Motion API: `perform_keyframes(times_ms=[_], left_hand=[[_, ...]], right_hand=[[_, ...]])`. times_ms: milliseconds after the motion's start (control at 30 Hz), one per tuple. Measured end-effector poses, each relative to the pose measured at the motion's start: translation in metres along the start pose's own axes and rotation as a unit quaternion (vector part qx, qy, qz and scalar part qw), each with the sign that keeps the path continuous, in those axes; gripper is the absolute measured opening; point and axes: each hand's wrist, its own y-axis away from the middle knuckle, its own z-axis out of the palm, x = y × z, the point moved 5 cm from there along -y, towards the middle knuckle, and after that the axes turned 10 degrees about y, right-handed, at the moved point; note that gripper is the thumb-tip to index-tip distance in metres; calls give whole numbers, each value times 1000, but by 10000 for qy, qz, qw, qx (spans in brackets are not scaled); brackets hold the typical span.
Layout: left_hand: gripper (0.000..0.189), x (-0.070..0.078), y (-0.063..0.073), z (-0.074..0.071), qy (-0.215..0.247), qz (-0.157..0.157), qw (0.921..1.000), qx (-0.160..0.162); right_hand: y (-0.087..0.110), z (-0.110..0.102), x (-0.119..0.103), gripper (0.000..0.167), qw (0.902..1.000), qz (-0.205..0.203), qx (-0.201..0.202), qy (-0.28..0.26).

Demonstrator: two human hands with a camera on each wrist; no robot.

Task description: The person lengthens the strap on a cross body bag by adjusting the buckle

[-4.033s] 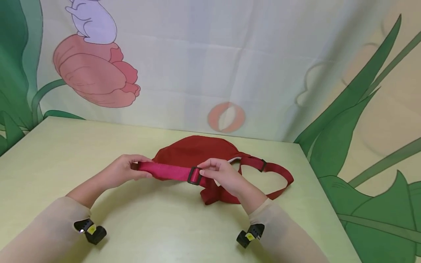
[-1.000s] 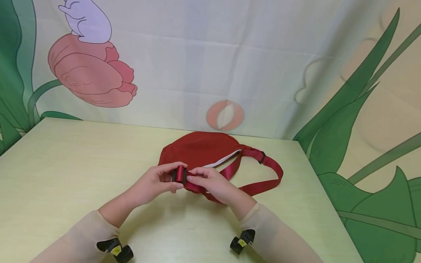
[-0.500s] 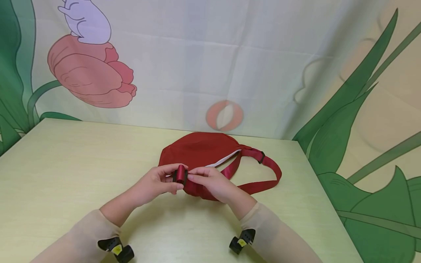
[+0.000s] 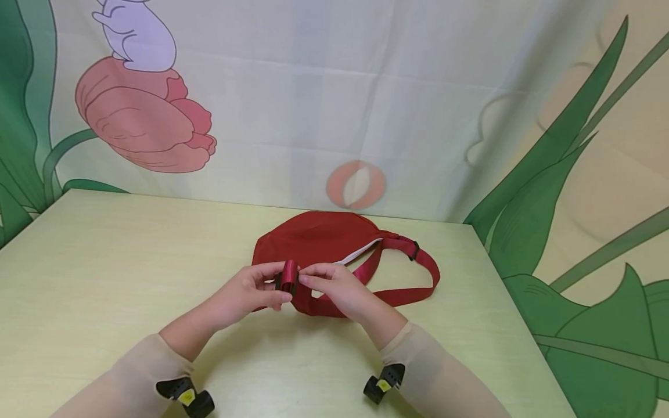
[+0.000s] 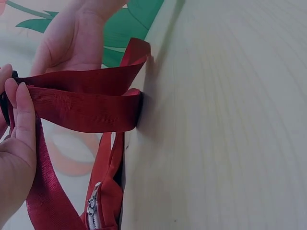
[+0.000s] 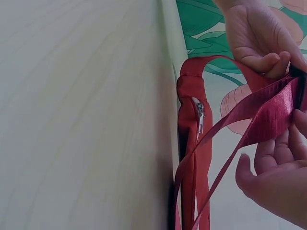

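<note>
A red waist bag (image 4: 313,238) lies on the table, its silver zipper pull (image 5: 92,206) showing in the left wrist view. Its red webbing strap (image 4: 405,297) runs from the bag's right end back toward my hands. My left hand (image 4: 243,293) pinches a black slide buckle (image 4: 279,283) between thumb and fingers. Out of the buckle a short loop of webbing (image 4: 289,275) bulges up. Right beside it, my right hand (image 4: 334,284) pinches the strap at the buckle's right edge. Lengths of strap hang below both hands in the wrist views.
The pale wooden table (image 4: 130,255) spreads out on both sides of the bag. Behind it hangs a printed curtain (image 4: 282,116). A second black slider (image 4: 414,250) sits on the strap at the right. Each sleeve carries a small black camera (image 4: 185,397).
Since the oldest frame my hands have come together, and the buckle has moved left into my left fingers. Lately the webbing loop at the buckle has grown taller, and the right-hand strap has drawn slightly left.
</note>
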Motion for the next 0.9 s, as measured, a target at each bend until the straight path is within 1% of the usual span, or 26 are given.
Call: perform_keyframes(times_ms=[133, 233, 400, 533, 633, 700, 833, 900], left_hand=[[53, 2, 1, -5, -184, -19, 9996, 236], [51, 3, 2, -7, -151, -52, 9993, 350], [50, 2, 2, -5, -118, -115, 9995, 260], [52, 0, 2, -3, -101, -180, 9996, 211], [53, 0, 2, -1, -42, -176, 9998, 117], [53, 1, 2, 0, -68, -126, 9999, 89], [48, 6, 3, -3, -216, 9, 9994, 256], [47, 8, 3, -3, -204, 28, 9992, 344]], right_hand=[[0, -3, 5, 28, 9996, 152, -40, 249], [0, -5, 7, 26, 9990, 216, -26, 397], [1, -3, 4, 27, 9993, 193, -27, 312], [2, 0, 1, 25, 9999, 69, 0, 112], [1, 1, -1, 25, 10000, -58, -14, -2], [0, 0, -1, 26, 10000, -59, -37, 31], [0, -2, 3, 27, 9997, 119, -31, 215], [0, -2, 5, 27, 9994, 234, -10, 236]])
